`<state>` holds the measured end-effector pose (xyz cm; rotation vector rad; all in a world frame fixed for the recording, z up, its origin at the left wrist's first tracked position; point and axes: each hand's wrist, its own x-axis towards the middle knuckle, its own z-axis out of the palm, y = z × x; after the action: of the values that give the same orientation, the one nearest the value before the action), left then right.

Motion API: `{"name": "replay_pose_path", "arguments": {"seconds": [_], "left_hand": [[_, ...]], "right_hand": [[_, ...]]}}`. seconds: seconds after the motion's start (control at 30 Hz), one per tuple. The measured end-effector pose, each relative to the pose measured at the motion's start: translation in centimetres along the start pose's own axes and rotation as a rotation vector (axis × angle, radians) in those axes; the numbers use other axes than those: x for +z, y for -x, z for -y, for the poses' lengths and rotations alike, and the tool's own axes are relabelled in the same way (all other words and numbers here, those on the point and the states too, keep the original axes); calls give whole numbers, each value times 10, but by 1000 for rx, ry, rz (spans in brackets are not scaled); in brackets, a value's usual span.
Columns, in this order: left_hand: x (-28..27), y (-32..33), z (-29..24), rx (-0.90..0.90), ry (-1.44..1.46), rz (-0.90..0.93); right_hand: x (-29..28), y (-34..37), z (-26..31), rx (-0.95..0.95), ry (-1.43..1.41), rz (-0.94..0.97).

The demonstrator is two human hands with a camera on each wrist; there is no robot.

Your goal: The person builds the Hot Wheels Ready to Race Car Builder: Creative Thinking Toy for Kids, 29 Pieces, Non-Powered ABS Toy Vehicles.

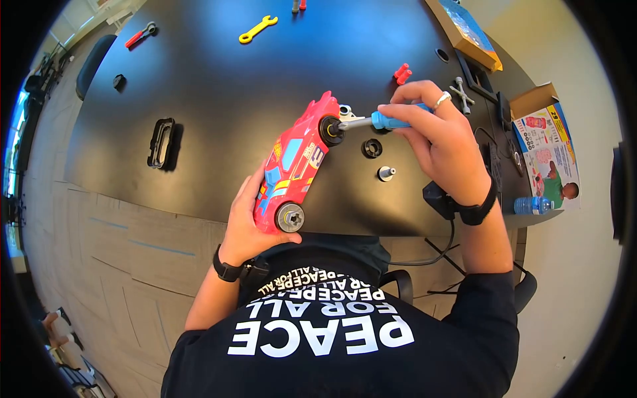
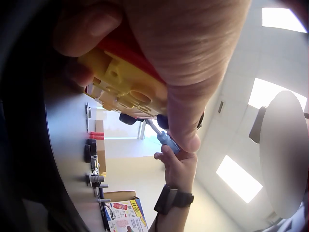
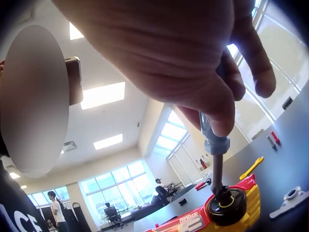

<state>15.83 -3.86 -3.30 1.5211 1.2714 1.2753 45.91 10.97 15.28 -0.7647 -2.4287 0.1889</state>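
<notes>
My left hand (image 1: pixel 242 229) holds a red toy car (image 1: pixel 292 162) by its lower end, tilted above the table. The car's yellow underside (image 2: pixel 128 84) shows in the left wrist view. In my right hand (image 1: pixel 444 142) is a blue-handled toy screwdriver (image 1: pixel 393 121), pinched between thumb and fingers. Its grey tip meets the middle of the car's upper black wheel (image 3: pixel 224 212). On the lower wheel (image 1: pixel 290 217) sits a grey hub piece. Beside the car lie a loose black wheel ring (image 1: pixel 371 148), a grey-tipped piece (image 1: pixel 386 173) and a white wrench-like part (image 3: pixel 291 200).
Farther back are a yellow wrench (image 1: pixel 258 29) and a red-handled tool (image 1: pixel 141 35). A black frame (image 1: pixel 161 143) lies to the left. On the right are red pegs (image 1: pixel 402 73), a grey cross-shaped tool (image 1: pixel 462 95), a printed box (image 1: pixel 554 142) and a water bottle (image 1: pixel 533 205).
</notes>
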Motion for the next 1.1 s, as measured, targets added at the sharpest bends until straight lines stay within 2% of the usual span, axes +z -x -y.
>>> {"name": "replay_pose_path", "arguments": {"seconds": [0.07, 0.2, 0.27, 0.3, 0.37, 0.5, 0.57, 0.6, 0.67, 0.77, 0.9, 0.97, 1.0, 1.07, 1.1], "left_hand": [[0, -1, -2, 16, -34, 12], [2, -1, 1, 21, -34, -1], [2, -1, 2, 11, 10, -9], [2, -1, -1, 10, -13, -4], [2, -1, -1, 8, -35, 1], [2, -1, 2, 18, -18, -8], [2, -1, 1, 20, -13, -7], [2, -1, 0, 24, -14, -7], [2, -1, 0, 25, -15, -11], [3, 0, 0, -3, 38, -15], [3, -1, 1, 20, 4, -3], [3, -1, 0, 22, 10, -9], [3, -1, 0, 17, 13, -9], [3, -1, 0, 14, 17, -9], [3, -1, 1, 17, 17, -10]], "right_hand": [[-1, -7, -3, -111, 68, 55], [-5, -15, 7, -95, 128, 143], [1, -17, 11, 121, 225, 153], [1, -18, 12, 122, 225, 152], [-2, -23, 13, 8, 64, 128], [-10, -28, 12, -40, 153, 197], [-7, -31, 14, 275, 240, 290], [-6, -30, 13, 275, 240, 290], [-3, -27, 9, 10, 98, 162], [-7, -28, 7, 57, 185, 229], [-3, -32, 12, 140, 239, 205], [-5, -32, 8, -26, 109, 204], [-5, -35, 10, -26, 108, 204], [-8, -43, 15, 375, 255, 536], [-6, -40, 12, 376, 255, 535]]}}
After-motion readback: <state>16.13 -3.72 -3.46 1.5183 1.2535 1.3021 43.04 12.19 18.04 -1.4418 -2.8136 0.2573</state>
